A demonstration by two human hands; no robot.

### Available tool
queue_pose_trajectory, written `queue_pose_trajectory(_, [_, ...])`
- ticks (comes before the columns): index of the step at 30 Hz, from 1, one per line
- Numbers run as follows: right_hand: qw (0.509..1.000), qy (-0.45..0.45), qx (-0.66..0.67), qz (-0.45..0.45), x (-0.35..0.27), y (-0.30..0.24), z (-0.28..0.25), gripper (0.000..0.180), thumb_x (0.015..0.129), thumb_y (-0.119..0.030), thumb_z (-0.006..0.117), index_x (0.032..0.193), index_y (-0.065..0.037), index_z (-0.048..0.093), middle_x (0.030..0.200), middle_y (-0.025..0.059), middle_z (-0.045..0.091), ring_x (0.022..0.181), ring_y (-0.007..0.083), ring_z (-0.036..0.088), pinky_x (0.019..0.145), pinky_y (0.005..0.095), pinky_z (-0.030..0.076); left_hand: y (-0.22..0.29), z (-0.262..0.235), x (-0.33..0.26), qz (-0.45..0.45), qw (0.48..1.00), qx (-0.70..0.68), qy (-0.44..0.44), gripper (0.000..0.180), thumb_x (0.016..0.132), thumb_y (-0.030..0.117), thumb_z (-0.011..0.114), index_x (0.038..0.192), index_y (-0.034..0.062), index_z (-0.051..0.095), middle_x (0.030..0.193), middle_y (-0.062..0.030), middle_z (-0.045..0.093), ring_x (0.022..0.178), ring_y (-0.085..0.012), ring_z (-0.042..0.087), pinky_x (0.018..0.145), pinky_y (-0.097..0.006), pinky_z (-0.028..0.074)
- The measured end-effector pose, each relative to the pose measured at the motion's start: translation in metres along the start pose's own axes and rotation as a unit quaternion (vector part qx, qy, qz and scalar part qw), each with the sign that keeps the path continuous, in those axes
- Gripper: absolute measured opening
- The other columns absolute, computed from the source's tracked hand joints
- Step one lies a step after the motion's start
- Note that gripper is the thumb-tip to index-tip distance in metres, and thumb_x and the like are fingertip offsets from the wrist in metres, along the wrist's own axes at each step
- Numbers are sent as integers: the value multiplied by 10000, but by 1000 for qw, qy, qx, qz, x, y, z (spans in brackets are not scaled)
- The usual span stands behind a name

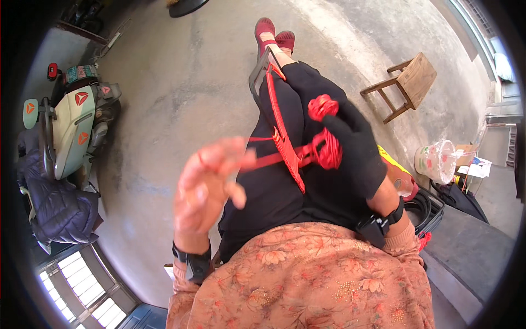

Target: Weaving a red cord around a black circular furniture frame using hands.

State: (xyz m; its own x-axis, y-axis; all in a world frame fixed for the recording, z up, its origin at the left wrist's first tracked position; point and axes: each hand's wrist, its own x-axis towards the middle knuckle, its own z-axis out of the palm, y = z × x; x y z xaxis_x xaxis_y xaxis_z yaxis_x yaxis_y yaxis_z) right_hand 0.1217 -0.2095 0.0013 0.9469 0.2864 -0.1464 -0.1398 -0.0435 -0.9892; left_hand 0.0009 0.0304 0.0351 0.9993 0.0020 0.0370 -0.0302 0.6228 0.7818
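Observation:
A dark bent frame [256,74] with a red woven band [281,126] wrapped along it lies across my legs. My left hand [205,183], bare and slightly smeared by motion, is left of the band. Its fingers are curled around a red strap [268,160], whose two strands run to the band; the thumb stands apart. My right hand [359,151], in a black glove, is closed on a red strap bundle [330,151] to the band's right. Another red looped bunch [322,107] shows at its fingertips. The glove hides part of the grip.
A small wooden stool [416,82] stands ahead on the right. Nearer are a clear plastic-wrapped tub [434,162] and a grey bench top [466,249]. A scooter [76,131] with a dark quilted jacket [68,211] is at the left. Concrete floor [175,71] stretches ahead.

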Motion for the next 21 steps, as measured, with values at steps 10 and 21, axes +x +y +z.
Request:
queue_pose_trajectory(10, [979, -49, -186, -65, 31, -16, 41, 374, 850, -138, 690, 1195, -28, 600, 955, 97, 684, 858, 131, 640, 796, 269, 511, -65, -13, 67, -164, 972, 93, 139, 294, 961, 97, 575, 1246, 27, 572, 1077, -42, 670, 894, -119, 636, 674, -259, 542])
queue_pose_trajectory(21, [992, 25, -77, -96, 26, 2, 8, 323, 827, -135, 700, 1118, -28, 611, 1217, 165, 583, 1000, 252, 639, 858, 326, 510, -38, -31, 78, -122, 976, 50, 171, 227, 995, 217, 466, 1127, 58, 560, 896, -66, 639, 459, -43, 401, 374, -185, 326])
